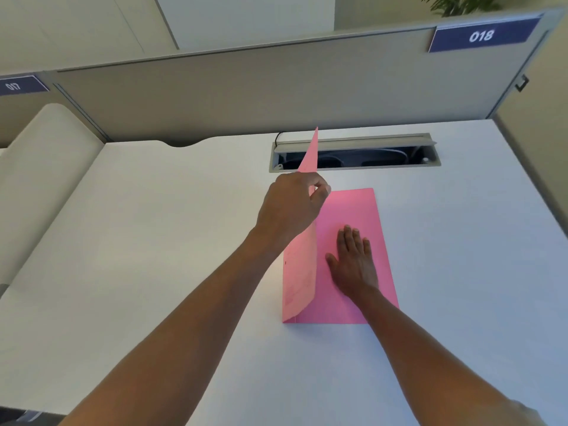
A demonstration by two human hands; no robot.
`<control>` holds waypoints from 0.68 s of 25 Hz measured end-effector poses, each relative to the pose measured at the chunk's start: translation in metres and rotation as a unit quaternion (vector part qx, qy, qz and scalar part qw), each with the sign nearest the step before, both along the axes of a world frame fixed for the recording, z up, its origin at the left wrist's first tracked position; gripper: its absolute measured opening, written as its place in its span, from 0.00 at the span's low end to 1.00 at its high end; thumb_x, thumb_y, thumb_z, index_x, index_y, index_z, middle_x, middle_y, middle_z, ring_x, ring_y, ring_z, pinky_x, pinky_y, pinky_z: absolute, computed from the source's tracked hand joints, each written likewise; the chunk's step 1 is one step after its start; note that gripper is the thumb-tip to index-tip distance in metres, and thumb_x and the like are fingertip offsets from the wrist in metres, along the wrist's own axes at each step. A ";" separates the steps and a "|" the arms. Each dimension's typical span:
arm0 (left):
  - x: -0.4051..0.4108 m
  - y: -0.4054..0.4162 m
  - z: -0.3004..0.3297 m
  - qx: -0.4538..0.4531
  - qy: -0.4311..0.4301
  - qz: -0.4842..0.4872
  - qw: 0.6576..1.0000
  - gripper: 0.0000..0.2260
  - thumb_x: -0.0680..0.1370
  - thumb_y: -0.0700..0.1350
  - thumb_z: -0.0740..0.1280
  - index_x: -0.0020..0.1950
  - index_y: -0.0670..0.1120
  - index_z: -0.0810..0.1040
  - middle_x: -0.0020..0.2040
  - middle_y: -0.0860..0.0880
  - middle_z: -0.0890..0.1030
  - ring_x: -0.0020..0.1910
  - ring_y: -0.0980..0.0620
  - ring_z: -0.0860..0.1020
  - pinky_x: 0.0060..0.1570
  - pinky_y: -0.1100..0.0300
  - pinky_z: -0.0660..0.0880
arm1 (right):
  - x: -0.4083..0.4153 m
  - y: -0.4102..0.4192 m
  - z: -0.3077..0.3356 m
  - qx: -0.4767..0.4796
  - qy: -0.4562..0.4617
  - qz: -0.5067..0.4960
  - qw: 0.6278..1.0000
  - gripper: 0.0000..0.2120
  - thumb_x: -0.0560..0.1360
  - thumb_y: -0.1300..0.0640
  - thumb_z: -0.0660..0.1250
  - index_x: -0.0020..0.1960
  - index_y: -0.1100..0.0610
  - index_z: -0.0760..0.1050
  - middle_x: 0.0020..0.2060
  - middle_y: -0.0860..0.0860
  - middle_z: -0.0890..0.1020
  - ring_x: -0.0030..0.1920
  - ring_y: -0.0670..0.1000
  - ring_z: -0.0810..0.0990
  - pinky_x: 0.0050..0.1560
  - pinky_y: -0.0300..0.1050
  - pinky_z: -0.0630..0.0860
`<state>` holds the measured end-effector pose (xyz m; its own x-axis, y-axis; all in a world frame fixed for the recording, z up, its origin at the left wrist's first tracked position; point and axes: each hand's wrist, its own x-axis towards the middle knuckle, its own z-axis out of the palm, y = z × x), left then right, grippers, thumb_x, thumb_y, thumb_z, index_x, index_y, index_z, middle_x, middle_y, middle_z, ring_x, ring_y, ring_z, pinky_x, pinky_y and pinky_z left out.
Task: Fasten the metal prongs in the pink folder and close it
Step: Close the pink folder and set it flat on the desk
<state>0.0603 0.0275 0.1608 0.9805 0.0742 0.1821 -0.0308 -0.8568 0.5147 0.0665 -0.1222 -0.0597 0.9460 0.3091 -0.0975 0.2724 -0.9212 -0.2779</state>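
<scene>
From the head camera, a thin pink card folder [353,207] lies on the flat white desk [153,241], a little right of centre, with its spine along the left side and its near edge towards the person. Its back panel rests flat on the desk, while the front cover [302,272] stands almost upright from the spine, its far top corner rising in front of the long grey metal cable tray [384,149] sunk into the desk. The left hand [290,207] holds this raised cover near its upper edge, the grip closed on the card with fingers [321,192] curled over it. The right hand [353,256] lies palm down on the inner face of the flat panel, fingers spread and straight, so its grip is open and pressing rather than holding anything. The metal prongs cannot be made out; that area is covered by the palm or the standing cover. Behind the desk runs a grey fabric partition [246,96] carrying a dark blue label reading 018 [481,36] at the right and another reading 017 [18,85] at the far left.
</scene>
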 end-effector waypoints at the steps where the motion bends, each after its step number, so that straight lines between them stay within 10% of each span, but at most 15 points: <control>1: 0.001 -0.010 -0.001 0.005 0.006 -0.007 1.000 0.12 0.80 0.52 0.63 0.55 0.51 0.84 0.56 0.54 0.85 0.46 0.54 0.83 0.56 0.56 0.78 | 0.001 -0.008 0.001 0.000 -0.001 -0.007 1.000 0.33 0.82 0.44 0.48 0.80 0.60 0.43 0.80 0.57 0.48 0.80 0.57 0.44 0.79 0.55 0.40; 5: 0.006 -0.047 -0.012 0.052 0.054 -0.033 0.997 0.17 0.81 0.53 0.62 0.66 0.48 0.79 0.64 0.49 0.81 0.64 0.48 0.79 0.65 0.52 0.72 | 0.007 -0.045 0.004 0.001 -0.002 -0.030 1.000 0.31 0.82 0.47 0.49 0.80 0.60 0.47 0.80 0.56 0.50 0.80 0.57 0.46 0.79 0.56 0.42; 17: 0.034 -0.137 -0.079 0.168 0.130 -0.060 0.975 0.10 0.80 0.47 0.63 0.56 0.43 0.78 0.48 0.45 0.80 0.45 0.45 0.81 0.39 0.56 0.72 | 0.032 -0.125 -0.001 0.008 -0.025 -0.037 0.999 0.27 0.83 0.50 0.46 0.80 0.57 0.50 0.80 0.53 0.53 0.80 0.54 0.47 0.79 0.55 0.44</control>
<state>0.0945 -0.1096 0.0822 0.9947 -0.0647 -0.0798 -0.0468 -0.9769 0.2086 0.0984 -0.2471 -0.0607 0.9699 0.2390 -0.0457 0.2172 -0.9351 -0.2799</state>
